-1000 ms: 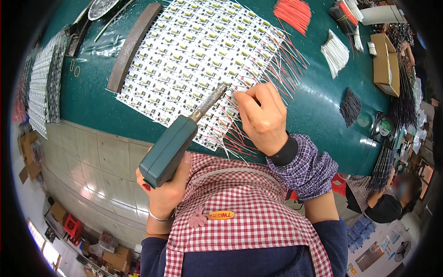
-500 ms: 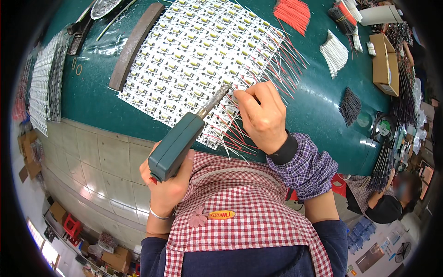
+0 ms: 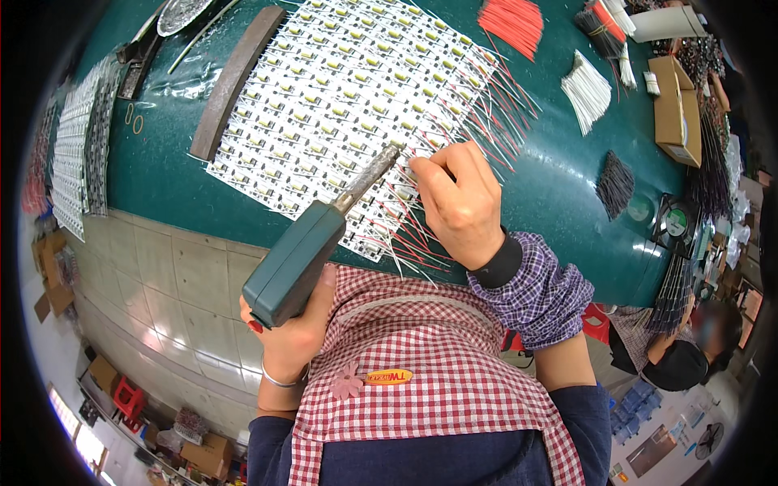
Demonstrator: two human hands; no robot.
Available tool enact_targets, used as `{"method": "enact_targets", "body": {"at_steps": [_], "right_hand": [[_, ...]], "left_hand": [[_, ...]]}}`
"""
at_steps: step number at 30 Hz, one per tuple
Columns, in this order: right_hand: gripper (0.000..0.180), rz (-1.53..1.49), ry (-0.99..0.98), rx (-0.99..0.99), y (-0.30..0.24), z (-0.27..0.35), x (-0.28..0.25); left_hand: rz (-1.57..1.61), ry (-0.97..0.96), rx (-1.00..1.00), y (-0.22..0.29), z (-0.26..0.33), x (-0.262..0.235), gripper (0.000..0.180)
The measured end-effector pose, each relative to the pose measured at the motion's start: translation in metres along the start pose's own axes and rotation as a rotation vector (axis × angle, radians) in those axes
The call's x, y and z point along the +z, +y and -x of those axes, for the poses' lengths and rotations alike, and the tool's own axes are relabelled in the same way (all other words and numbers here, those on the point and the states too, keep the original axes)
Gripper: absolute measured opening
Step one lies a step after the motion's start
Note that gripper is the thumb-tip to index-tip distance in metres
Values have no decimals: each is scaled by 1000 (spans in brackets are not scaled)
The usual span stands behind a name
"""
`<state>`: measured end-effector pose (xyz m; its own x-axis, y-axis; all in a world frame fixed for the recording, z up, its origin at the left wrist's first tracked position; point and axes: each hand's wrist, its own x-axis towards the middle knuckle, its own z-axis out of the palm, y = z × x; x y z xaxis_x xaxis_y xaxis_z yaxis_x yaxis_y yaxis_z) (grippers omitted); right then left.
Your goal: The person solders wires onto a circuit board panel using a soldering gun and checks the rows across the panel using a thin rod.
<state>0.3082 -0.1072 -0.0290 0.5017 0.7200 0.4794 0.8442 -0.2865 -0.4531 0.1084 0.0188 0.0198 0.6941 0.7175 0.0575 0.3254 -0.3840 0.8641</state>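
My left hand (image 3: pixel 298 328) is wrapped round the grip of a dark green soldering gun (image 3: pixel 296 263). Its metal tip reaches up and right to a white panel of small circuit boards (image 3: pixel 324 105), near the fingers of my right hand (image 3: pixel 462 202). Those fingers are pinched together just right of the tip, at the edge of the soldered area; the thin wire they seem to hold is mostly hidden. Red and white wires (image 3: pixel 413 235) stick out from the panel's right and lower edges, some lying beneath my right hand.
A dark bar (image 3: pixel 237 85) lies along the panel's left edge. Bundles of red wires (image 3: pixel 512 24), white wires (image 3: pixel 587 91) and black wires (image 3: pixel 615 186) rest to the right, by a cardboard box (image 3: pixel 677 113). More panels (image 3: pixel 79 150) stand far left. Another person (image 3: pixel 673 356) sits at right.
The soldering gun's body has swung slightly left and down in my left hand, while its tip stays near the same spot. My right hand has barely moved.
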Motion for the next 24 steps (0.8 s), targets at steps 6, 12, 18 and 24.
{"method": "enact_targets", "body": {"at_steps": [6,12,18,24], "right_hand": [[20,8,14,-4,-1,2,2],[17,10,55,-27,-1,0,2],[23,-22,59,-30,-10,7,0],[27,-22,23,-26,-10,8,-1]], "left_hand": [[52,36,-44,2,6,0,19],[120,38,-121,1,9,-3,21],[121,53,-152,-3,13,-5,21],[85,22,-69,-3,13,-7,15]]}}
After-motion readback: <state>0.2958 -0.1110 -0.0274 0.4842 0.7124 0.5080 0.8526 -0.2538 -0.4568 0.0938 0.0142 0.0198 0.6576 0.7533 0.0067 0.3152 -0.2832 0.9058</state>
